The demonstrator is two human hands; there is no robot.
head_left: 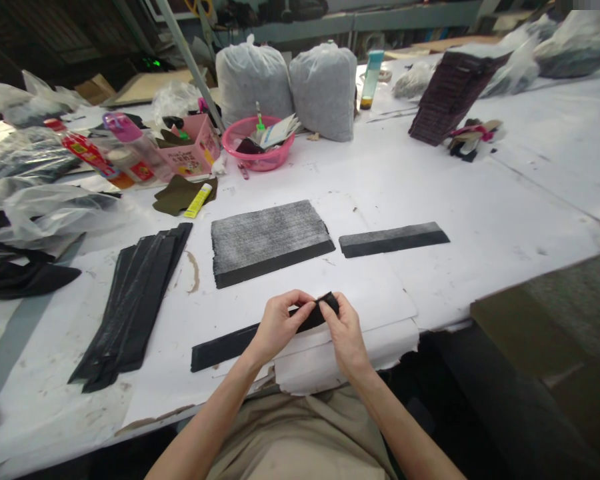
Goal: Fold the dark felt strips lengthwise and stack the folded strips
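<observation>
A long black fabric strip (225, 349) lies along the front of the table, its right end lifted between my two hands. My left hand (283, 320) pinches the strip near that end, thumb against fingers. Right beside it, my right hand (344, 327) grips the raised, folded tip. Beyond my hands lies a grey fabric panel (273, 233) with a black band along its near edge. To its right is a narrow grey-and-black strip (395, 239). A fanned pile of black strips (135, 300) rests on the left.
Farther back stand a pink basin (260, 160) with odds and ends, a pink box (193, 150), bottles (87, 153) and two stuffed plastic bags (325, 90). A yellow tube (199, 201) lies on olive cloth. A dark stack of pieces (450, 93) leans at the back right.
</observation>
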